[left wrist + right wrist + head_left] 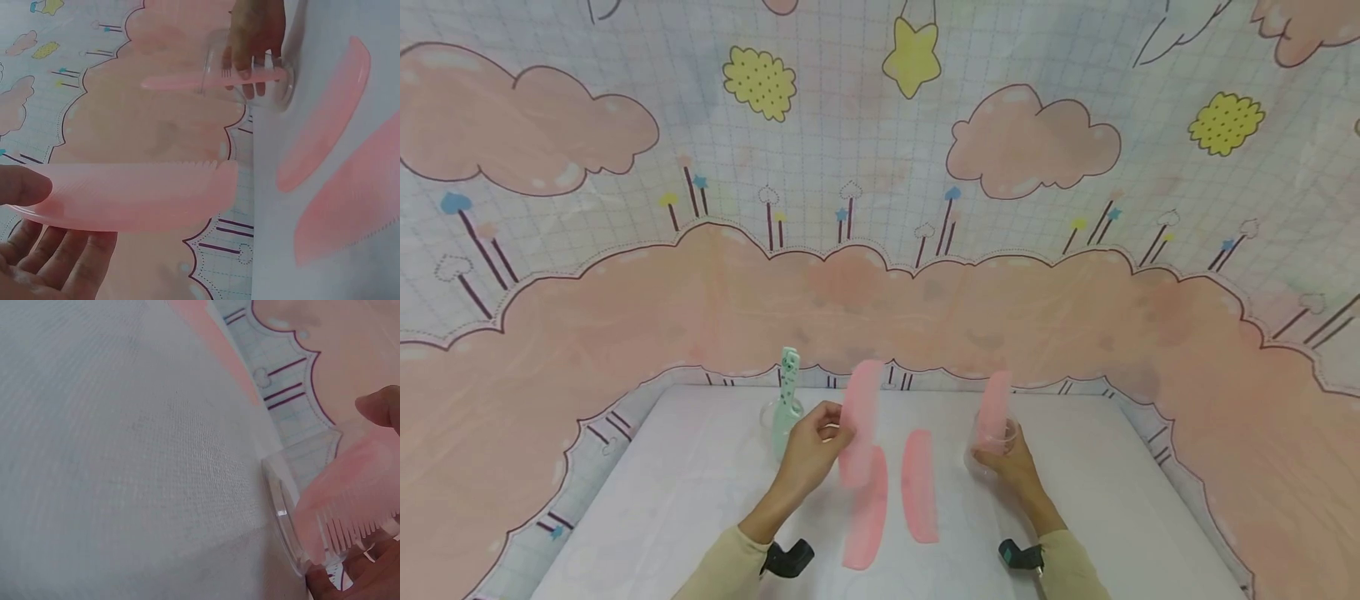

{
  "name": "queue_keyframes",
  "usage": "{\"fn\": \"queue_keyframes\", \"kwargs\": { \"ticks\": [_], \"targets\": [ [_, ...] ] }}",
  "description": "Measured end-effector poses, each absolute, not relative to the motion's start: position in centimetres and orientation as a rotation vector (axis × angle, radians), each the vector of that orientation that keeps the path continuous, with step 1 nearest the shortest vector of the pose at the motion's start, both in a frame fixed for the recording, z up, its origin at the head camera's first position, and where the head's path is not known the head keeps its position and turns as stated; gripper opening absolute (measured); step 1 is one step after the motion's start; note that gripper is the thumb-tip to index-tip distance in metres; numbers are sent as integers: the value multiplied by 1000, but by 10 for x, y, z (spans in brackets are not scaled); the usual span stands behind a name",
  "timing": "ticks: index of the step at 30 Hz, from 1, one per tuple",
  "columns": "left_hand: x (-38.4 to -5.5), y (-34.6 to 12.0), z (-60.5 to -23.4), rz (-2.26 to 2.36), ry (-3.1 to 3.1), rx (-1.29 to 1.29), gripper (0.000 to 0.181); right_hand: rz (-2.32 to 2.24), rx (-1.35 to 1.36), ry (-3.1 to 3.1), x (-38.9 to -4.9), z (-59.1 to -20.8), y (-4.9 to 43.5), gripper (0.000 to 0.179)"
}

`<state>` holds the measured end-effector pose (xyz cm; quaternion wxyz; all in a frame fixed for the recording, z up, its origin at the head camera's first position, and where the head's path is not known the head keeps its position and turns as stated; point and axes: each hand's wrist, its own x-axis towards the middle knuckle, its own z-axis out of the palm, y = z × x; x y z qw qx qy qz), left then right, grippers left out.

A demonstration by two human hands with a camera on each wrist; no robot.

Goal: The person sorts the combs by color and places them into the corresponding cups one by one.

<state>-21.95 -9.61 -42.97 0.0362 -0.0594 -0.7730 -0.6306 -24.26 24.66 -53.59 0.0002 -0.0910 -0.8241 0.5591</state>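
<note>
My left hand (811, 443) pinches a pink comb (862, 408) near one end, thumb on one face and fingers on the other; in the left wrist view the comb's toothed edge (150, 165) shows along the top. On the right, my right hand (1019, 463) grips a clear cup (973, 460) from its side. Another pink comb (350, 481) stands inside that cup, its upper part rising above the rim. Two more pink combs (919, 487) lie on the table between the hands, one partly overlapped in the head view by the raised comb.
Beyond my left hand, at the back left, a mint-green dotted brush or comb handle (787, 408) stands upright in a second clear cup (767, 413). A white cloth covers the table (700, 483). Behind its far edge hangs a patterned curtain (880, 317).
</note>
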Motion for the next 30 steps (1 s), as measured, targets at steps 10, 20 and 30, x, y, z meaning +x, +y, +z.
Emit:
{"fn": "queue_keyframes", "kwargs": {
  "ticks": [10, 20, 30],
  "targets": [
    [-228, -76, -421, -1949, -2315, -275, 20, 1759, -278, -2603, -242, -534, 247, 96],
    [-232, -49, -407, -2018, -2234, -350, 20, 1782, -279, -2589, -241, -536, 247, 95],
    [-243, -29, -403, -2030, -2194, -422, 21, 1813, -250, -2563, -241, -535, 246, 91]
  ]
}}
